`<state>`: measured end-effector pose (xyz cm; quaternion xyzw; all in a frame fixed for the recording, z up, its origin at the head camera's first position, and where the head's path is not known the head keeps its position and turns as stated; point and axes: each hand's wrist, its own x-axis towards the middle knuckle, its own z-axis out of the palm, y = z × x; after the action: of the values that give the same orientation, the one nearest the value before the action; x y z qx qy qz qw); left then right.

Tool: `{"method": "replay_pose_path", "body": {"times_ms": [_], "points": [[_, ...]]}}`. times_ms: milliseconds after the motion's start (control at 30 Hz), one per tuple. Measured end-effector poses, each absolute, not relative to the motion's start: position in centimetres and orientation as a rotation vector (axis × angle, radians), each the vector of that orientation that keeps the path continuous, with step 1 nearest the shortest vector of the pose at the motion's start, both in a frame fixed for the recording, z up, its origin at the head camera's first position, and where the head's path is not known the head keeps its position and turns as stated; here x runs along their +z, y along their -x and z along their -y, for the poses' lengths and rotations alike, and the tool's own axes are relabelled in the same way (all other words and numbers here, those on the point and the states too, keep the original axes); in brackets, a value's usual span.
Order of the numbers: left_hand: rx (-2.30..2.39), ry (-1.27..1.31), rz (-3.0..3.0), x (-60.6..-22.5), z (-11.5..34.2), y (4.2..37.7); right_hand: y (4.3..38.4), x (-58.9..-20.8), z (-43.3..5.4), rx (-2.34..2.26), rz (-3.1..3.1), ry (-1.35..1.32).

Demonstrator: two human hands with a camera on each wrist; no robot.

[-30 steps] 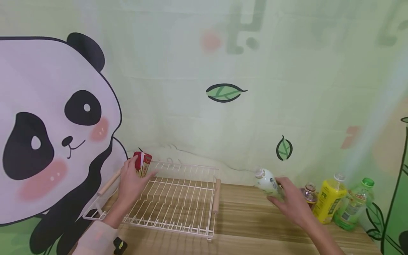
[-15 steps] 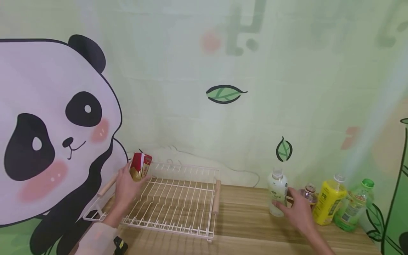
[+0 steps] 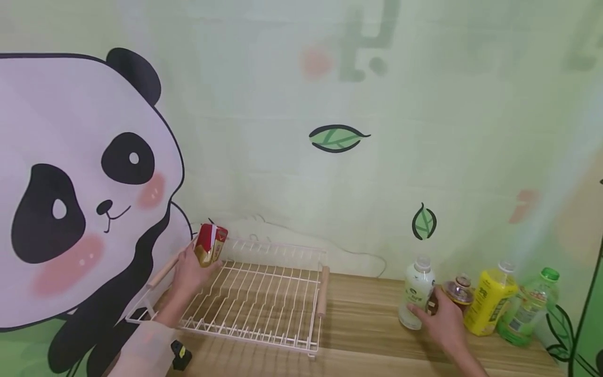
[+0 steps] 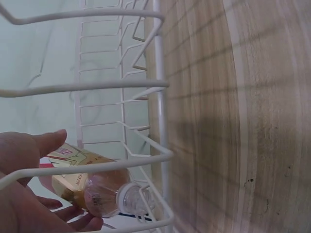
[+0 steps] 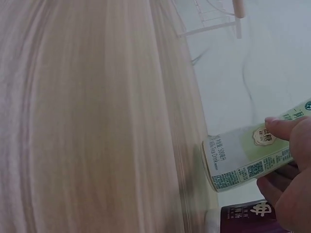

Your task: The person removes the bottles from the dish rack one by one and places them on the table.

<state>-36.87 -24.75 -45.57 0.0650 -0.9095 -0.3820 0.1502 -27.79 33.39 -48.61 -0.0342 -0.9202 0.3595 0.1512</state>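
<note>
In the head view my left hand [image 3: 190, 272] holds a red-and-gold bottle [image 3: 211, 245] at the back left of a white wire dish rack [image 3: 256, 298]. The left wrist view shows this bottle [image 4: 87, 182] between thumb and fingers, upside down, its clear neck [image 4: 133, 200] down among the rack's wires. At the right, my right hand [image 3: 445, 317] grips a pale green-and-white milk tea bottle [image 3: 416, 296], upright on the wooden tabletop with its cap on top. In the right wrist view, thumb and fingers wrap the bottle [image 5: 252, 150] above its base.
Right of the right hand stand a dark purple-brown bottle [image 3: 458, 293], a yellow bottle [image 3: 490, 302] and a clear green bottle [image 3: 526, 309]. A small black object [image 3: 180, 355] lies before the rack. A panda-print cloth [image 3: 282, 178] hangs behind the table.
My right hand has moved right and down, and the tilted milk tea bottle now stands upright on the tabletop. My left hand has sunk slightly, showing more of the red-and-gold bottle.
</note>
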Motion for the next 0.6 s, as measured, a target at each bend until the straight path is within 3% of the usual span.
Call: {"method": "replay_pose_path", "body": {"times_ms": [600], "points": [[-1.100,-0.234,2.703,-45.79,25.32,36.44,28.27,-49.07,-33.56,1.049,2.775,0.164]]}}
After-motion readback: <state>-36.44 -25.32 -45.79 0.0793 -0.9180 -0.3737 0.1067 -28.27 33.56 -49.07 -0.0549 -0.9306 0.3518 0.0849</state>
